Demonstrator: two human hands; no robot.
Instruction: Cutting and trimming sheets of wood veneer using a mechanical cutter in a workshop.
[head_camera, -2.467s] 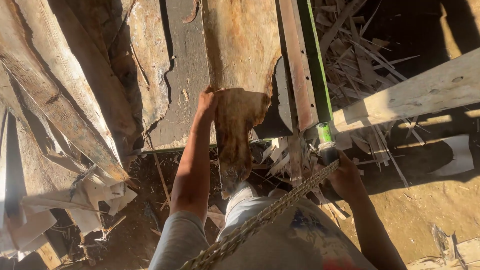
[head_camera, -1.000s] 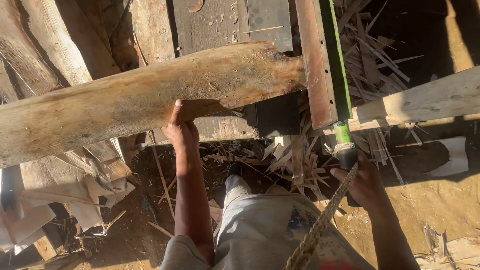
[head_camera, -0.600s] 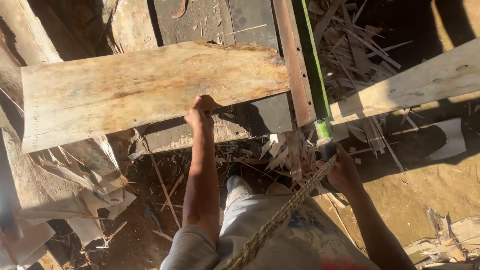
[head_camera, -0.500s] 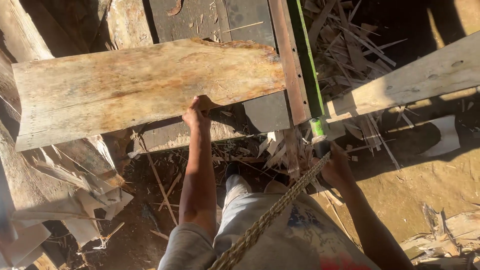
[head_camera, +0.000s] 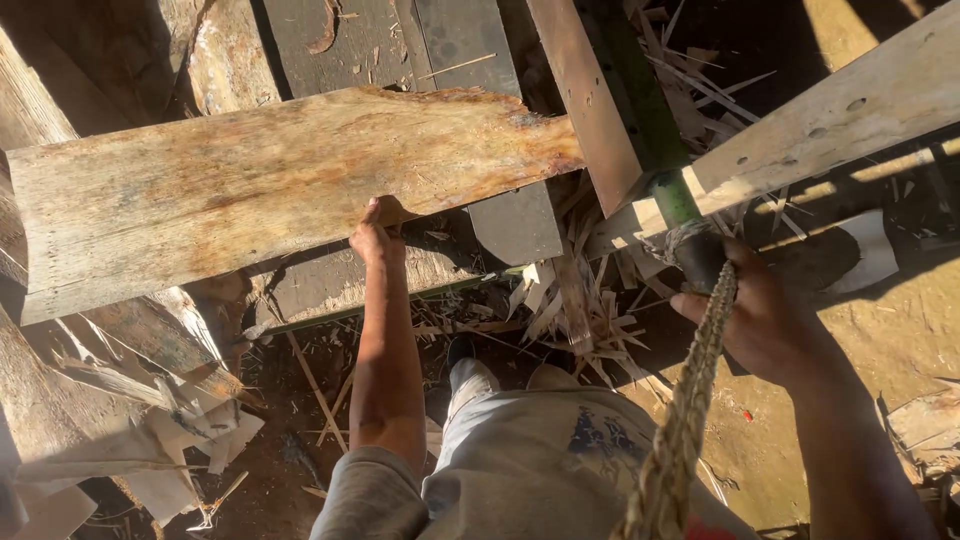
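The left hand (head_camera: 378, 232) reaches far forward and grips the near edge of a broad, flat slab of pale weathered wood (head_camera: 270, 190), its fingers curled up over that edge and closed on it; the slab lies crosswise in the far left of the scene, its right end, stained rusty orange, touching a narrow reddish-brown wooden beam (head_camera: 585, 110) that runs away toward the far side; just right of that beam stands a green-painted pole (head_camera: 660, 150), and the right hand (head_camera: 765, 320) is wrapped around its dark lower end, fingers closed round it; a thick braided straw-coloured rope (head_camera: 685, 420) runs from that hand down toward the near edge, crossing the person's grey trousers (head_camera: 540, 470); a pale plank with small round holes (head_camera: 840, 115) slants across the far right, above the pole; splintered wood strips and shavings (head_camera: 560, 310) lie scattered on the dark earth between the hands; torn pale bark pieces (head_camera: 150, 430) lie heaped at the near left; no container shows anywhere in view.
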